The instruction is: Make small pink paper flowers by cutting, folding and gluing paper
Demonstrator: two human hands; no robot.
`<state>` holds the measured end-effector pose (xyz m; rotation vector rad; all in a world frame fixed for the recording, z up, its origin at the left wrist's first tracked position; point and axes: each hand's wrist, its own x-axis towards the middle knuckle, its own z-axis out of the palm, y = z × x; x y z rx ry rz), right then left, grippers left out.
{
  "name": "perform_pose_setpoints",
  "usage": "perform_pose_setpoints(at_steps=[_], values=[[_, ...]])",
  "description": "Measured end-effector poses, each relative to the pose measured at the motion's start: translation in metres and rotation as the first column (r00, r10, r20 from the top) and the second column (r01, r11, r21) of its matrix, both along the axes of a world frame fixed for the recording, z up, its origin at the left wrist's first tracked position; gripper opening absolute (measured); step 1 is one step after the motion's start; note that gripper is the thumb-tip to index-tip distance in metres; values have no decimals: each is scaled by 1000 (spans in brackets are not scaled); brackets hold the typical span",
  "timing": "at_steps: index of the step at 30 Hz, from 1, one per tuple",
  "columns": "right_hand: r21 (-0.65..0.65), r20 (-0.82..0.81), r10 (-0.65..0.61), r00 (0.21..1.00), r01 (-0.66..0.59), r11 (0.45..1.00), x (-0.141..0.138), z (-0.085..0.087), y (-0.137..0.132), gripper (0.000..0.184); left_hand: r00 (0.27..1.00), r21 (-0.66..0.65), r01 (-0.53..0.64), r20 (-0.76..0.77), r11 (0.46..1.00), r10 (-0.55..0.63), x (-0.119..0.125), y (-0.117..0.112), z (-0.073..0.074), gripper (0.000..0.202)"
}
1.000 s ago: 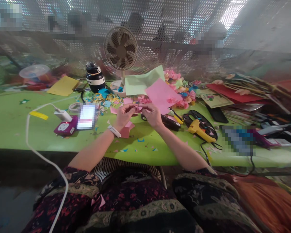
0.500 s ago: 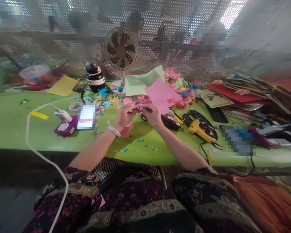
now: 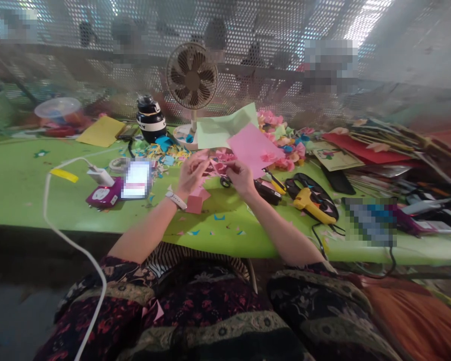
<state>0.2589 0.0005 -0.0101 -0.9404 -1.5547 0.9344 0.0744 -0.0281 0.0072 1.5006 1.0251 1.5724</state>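
Between both hands, above the table, is a small folded piece of pink paper (image 3: 218, 167). My left hand (image 3: 192, 173), with a white band at the wrist, pinches its left side. At the other side, the fingers of my right hand (image 3: 240, 176) are closed on the paper. Just below the fingers lie the dark handle loops of scissors (image 3: 225, 182). Small pink paper squares (image 3: 194, 203) rest under my left hand. A large pink sheet (image 3: 250, 145) and a pale green sheet (image 3: 221, 131) lie beyond.
Pink paper flowers (image 3: 291, 159) are heaped behind on the green table (image 3: 33, 190). A yellow glue gun (image 3: 311, 205) rests on a black tray at right. To the left stand a black bottle (image 3: 150, 120), a fan (image 3: 191, 77), a phone (image 3: 136, 179) and a purple power adapter (image 3: 104, 194).
My hands have moved slightly apart, and more of the pink paper shows between them. The whole view has shifted a little.
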Motion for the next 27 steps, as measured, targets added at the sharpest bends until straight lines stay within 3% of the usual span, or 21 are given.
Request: perform_pose_setpoints(at_steps=[5, 10, 27], values=[[21, 5, 8, 1000, -8, 1000, 0, 2, -1, 15, 980, -137, 75, 192, 988, -48, -3, 6, 2, 30], [33, 14, -14, 1000, 14, 999, 0, 0, 0, 14, 963, -208, 137, 257, 968, -81, 0, 2, 3, 38], [173, 142, -57, 988, 32, 984, 2, 5, -8, 19, 970, -203, 162, 215, 966, -117, -1, 3, 4, 30]])
